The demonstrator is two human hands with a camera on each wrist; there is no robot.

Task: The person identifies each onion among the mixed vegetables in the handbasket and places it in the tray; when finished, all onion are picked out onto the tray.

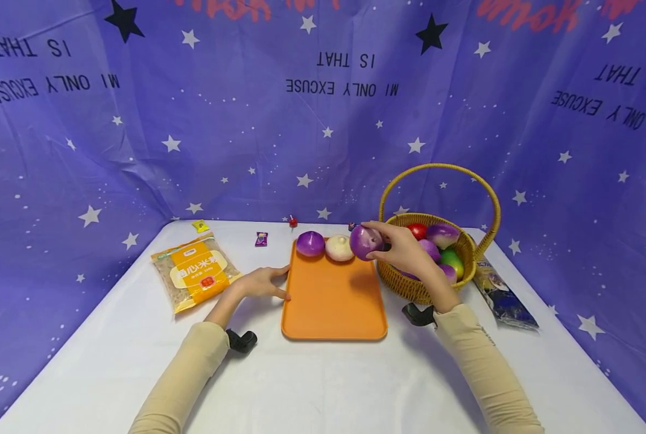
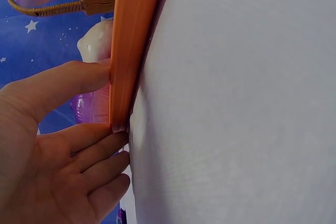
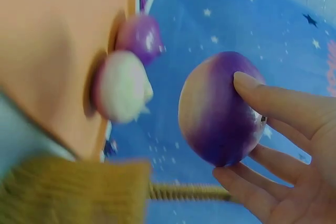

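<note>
My right hand [image 1: 406, 247] grips a round purple-and-white toy vegetable [image 3: 218, 108], thumb on one side and fingers on the other. It is held up over the far right corner of the orange tray [image 1: 333, 301], next to the basket. On the tray's far end sit a purple toy onion [image 1: 310, 243] with a pointed top and a white toy onion [image 1: 339, 248], side by side. My left hand [image 1: 260, 283] is at the tray's left edge. In the left wrist view its thumb and forefinger touch the rim, with the other fingers loosely extended.
At the right a wicker basket [image 1: 409, 289] with a tall handle holds several toy fruits and vegetables. A dark packet [image 1: 504, 295] lies beyond it. To the left are a yellow food bag [image 1: 196, 271] and small wrapped candies, including a purple one [image 1: 261, 239].
</note>
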